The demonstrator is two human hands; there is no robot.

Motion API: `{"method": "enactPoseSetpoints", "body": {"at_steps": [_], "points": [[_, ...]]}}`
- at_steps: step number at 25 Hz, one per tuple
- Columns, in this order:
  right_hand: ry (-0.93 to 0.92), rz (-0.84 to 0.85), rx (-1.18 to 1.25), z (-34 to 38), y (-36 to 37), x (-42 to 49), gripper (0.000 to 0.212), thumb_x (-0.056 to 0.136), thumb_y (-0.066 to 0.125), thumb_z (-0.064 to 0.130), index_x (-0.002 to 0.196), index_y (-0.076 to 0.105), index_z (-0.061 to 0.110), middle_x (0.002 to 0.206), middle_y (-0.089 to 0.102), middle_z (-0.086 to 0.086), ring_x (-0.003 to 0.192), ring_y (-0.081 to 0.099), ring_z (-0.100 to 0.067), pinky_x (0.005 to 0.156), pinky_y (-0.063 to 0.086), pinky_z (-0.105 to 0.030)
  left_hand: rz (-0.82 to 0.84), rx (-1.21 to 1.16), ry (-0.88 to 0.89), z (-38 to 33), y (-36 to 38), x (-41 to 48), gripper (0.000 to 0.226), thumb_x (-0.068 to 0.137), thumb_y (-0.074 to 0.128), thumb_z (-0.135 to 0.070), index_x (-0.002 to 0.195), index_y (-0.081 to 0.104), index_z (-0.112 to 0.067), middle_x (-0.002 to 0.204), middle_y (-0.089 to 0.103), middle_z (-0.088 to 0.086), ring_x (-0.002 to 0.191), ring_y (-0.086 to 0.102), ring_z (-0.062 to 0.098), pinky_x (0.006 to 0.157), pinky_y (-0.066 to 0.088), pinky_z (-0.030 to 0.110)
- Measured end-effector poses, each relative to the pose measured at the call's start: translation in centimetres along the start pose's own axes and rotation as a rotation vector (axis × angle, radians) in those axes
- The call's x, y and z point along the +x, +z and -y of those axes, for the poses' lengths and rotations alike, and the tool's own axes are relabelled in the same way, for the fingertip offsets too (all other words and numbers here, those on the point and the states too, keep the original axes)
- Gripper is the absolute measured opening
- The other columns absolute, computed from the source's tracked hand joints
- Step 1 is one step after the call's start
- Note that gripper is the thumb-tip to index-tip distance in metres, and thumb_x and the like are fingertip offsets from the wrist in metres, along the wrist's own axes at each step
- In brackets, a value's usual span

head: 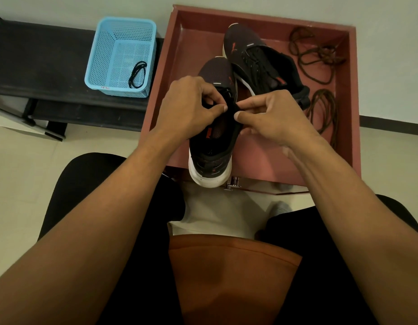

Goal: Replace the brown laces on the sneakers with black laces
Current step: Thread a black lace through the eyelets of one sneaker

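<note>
My left hand (189, 104) and right hand (273, 116) meet over the near sneaker (210, 158). The fingers of both are curled, each pinching the black lace (234, 107) at its top eyelets. The sneaker's heel overhangs the near rim of the red tray (269, 158). The other sneaker (257, 59) lies behind it, black-laced. Brown laces (318, 55) lie loose along the tray's right side. A spare black lace (137, 75) sits in the blue basket (121, 55) on the counter (39, 66).

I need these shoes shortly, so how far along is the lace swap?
Done: the brown laces lie loose in the red tray, and the far sneaker is laced in black. In hand: the left hand and right hand pinch the black lace at the top of the near sneaker. Left: finishing and tying that one, it seems. A spare lace sits in the blue basket.
</note>
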State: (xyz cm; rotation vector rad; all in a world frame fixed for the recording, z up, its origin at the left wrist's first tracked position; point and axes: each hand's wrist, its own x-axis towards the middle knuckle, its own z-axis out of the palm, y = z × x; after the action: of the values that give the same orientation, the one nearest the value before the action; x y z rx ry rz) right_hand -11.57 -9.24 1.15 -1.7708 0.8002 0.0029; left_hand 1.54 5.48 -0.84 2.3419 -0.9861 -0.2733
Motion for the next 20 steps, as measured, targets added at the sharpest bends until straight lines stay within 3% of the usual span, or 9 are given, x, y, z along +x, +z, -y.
{"method": "enactPoseSetpoints", "body": {"at_steps": [5, 16, 20], "points": [[0.058, 0.055, 0.124, 0.03, -0.11, 0.13, 0.015, 0.094, 0.076, 0.004, 0.103, 0.077, 0.015, 0.092, 0.079, -0.008, 0.082, 0.078, -0.014, 0.075, 0.065, -0.027, 0.007, -0.054, -0.018, 0.02, 0.35, 0.04, 0.008, 0.087, 0.08, -0.046, 0.091, 0.08, -0.039, 0.086, 0.063, -0.015, 0.08, 0.056, 0.005, 0.07, 0.043, 0.025], [0.017, 0.076, 0.083, 0.18, -0.23, -0.1, 0.017, 0.094, 0.076, 0.006, 0.11, 0.075, 0.012, 0.089, 0.075, -0.005, 0.068, 0.074, -0.005, 0.064, 0.058, -0.016, -0.013, -0.045, -0.002, -0.62, 0.96, -0.33, 0.01, 0.087, 0.079, -0.045, 0.093, 0.081, -0.038, 0.088, 0.063, -0.017, 0.086, 0.061, 0.006, 0.073, 0.047, 0.025], [0.011, 0.153, 0.164, 0.04, -0.48, 0.03, 0.016, 0.102, 0.068, 0.012, 0.113, 0.077, 0.004, 0.1, 0.078, -0.011, 0.086, 0.078, -0.012, 0.073, 0.062, -0.023, -0.047, -0.066, -0.033, -0.43, 0.89, -0.31, 0.011, 0.085, 0.082, -0.043, 0.093, 0.082, -0.036, 0.089, 0.063, -0.02, 0.087, 0.063, 0.005, 0.076, 0.047, 0.024]]}}
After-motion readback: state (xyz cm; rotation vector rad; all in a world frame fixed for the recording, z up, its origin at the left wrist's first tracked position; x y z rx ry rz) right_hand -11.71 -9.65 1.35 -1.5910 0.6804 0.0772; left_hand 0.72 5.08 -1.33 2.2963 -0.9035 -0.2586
